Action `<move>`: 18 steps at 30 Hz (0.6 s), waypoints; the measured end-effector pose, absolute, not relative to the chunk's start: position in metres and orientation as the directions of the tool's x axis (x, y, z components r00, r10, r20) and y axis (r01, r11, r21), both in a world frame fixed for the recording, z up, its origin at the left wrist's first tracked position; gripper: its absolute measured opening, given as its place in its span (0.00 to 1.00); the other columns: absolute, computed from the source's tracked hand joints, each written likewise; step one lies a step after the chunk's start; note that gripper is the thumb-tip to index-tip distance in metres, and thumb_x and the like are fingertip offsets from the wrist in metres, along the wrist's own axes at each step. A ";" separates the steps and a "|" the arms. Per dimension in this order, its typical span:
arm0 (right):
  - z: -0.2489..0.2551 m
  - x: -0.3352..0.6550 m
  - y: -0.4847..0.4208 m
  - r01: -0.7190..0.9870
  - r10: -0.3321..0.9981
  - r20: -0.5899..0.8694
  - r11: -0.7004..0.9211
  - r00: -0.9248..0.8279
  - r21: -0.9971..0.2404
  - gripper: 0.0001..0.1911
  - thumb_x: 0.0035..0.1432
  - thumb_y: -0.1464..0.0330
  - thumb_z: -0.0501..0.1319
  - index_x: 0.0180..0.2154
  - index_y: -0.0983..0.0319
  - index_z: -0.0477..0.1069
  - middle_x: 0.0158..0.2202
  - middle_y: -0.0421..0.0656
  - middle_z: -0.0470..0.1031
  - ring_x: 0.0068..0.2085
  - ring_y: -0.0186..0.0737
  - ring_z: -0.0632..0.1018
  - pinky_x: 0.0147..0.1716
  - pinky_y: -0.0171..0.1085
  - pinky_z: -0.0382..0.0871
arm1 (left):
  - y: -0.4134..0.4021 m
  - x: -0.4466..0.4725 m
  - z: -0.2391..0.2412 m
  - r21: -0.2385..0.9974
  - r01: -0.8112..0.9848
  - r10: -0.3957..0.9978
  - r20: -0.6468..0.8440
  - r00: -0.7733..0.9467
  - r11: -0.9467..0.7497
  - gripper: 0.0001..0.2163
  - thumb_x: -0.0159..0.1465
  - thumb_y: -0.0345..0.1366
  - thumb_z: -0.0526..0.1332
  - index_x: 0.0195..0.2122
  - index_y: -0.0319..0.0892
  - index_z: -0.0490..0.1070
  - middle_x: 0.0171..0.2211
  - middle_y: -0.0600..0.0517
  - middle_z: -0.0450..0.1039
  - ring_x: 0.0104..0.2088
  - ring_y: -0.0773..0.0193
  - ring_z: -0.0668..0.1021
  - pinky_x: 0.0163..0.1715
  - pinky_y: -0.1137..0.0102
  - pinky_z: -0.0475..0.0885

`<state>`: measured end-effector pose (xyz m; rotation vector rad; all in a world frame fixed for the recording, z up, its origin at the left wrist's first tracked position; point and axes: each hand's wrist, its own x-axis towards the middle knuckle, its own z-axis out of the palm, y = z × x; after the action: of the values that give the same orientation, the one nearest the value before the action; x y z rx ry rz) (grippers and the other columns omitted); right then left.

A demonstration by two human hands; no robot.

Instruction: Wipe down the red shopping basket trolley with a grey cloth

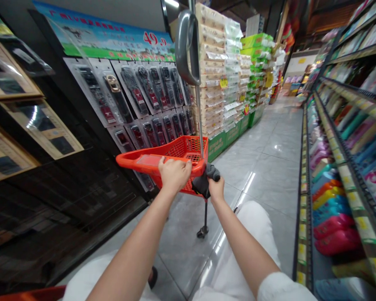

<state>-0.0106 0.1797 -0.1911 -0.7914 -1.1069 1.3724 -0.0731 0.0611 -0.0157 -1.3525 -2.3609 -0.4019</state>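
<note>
A red plastic shopping cart (163,151) stands in front of me, angled toward the left, with a perforated basket. My left hand (175,174) is closed over its handle bar, knuckles up. Lower and to the right, my right hand (216,189) is closed around a dark grey and black piece (211,172) at the cart's right corner; its exact kind I cannot make out. A thin metal pole (201,121) rises from that corner, with a grey loop-shaped part (185,48) near the top. One caster (202,232) shows below the basket.
Packaged belts (146,90) hang on the left wall under a blue price banner (109,33). Stacked cartons (211,71) line the aisle ahead. On the right, a shelf (338,138) holds colourful packs and slippers (332,200). Grey floor tiles (269,167) run between them.
</note>
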 end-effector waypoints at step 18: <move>-0.260 -0.008 0.162 -0.174 0.963 0.153 0.115 -0.223 -0.978 0.22 0.46 0.70 0.58 0.44 0.64 0.79 0.44 0.46 0.82 0.50 0.53 0.79 0.53 0.47 0.70 | 0.061 -0.084 0.001 -0.167 0.911 0.914 0.222 -0.338 0.378 0.35 0.70 0.52 0.35 0.29 0.40 0.79 0.30 0.42 0.80 0.34 0.54 0.80 0.28 0.67 0.61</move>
<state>-0.0079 0.1619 -0.2601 -0.8688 -1.3174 1.3473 -0.0844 0.0611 0.0014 -1.6114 -2.3626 0.0188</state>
